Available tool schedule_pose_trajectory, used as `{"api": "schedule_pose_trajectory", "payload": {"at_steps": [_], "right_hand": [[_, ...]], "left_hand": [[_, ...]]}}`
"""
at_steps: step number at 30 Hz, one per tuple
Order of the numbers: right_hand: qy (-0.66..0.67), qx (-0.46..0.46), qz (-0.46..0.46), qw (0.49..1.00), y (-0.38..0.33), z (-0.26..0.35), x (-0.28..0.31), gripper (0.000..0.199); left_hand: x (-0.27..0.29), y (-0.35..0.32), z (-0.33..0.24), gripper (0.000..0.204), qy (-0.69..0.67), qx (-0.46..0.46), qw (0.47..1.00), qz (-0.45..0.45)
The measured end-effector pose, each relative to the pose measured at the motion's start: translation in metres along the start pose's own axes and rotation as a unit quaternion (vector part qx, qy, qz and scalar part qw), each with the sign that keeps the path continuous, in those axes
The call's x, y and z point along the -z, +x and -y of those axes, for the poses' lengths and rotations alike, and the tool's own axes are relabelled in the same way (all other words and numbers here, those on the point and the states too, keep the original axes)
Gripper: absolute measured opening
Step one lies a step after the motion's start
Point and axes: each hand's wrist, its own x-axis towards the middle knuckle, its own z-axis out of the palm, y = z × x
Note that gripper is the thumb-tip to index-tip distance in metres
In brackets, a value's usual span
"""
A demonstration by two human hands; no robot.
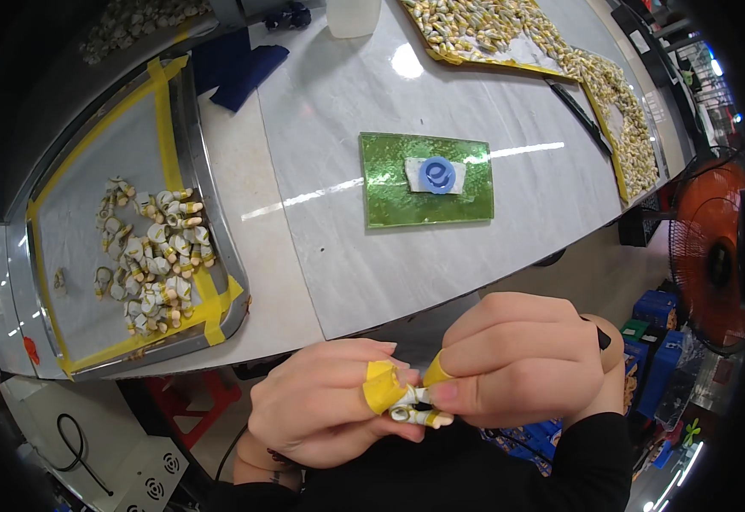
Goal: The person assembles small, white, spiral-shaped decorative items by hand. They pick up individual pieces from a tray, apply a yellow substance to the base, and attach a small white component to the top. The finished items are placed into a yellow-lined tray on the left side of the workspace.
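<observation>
Both hands pinch one small wound part [415, 408] w/ yellow tape, L hand [325, 405] & R hand [518, 363] fingertips clamped on it below the green mat [389, 200], tray [78, 183] of finished pcs left of mat for easy drop-off.

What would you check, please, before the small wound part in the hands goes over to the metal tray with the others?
1. Part held by both hands: ok. The left hand and right hand pinch the small white and yellow part between their fingertips.
2. Yellow tape fully wrapped: cannot tell; fingers cover most of it.
3. Room in the metal tray: ok. The pile of finished parts sits to one side, with bare floor beside it.
4. Path to the tray: ok, as far as shown; nothing stands between it and the hands.
5. Green mat on the table: ok; it lies flat, bearing a blue ring on a white patch.
</observation>
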Motion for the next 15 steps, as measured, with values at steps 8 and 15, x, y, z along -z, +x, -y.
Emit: {"api": "schedule_pose_trajectory", "payload": {"at_steps": [8,15], "right_hand": [[0.022,-0.016,-0.003,1.000,0.0001,0.0034,-0.0006,0.011],[0.033,-0.028,-0.008,0.999,-0.0031,0.0068,0.0002,0.010]], "left_hand": [[-0.0002,-0.0016,-0.0046,0.031,-0.065,0.014,0.998,-0.014],[-0.0020,0.0011,-0.0050,0.031,-0.053,-0.016,0.998,-0.005]]}}
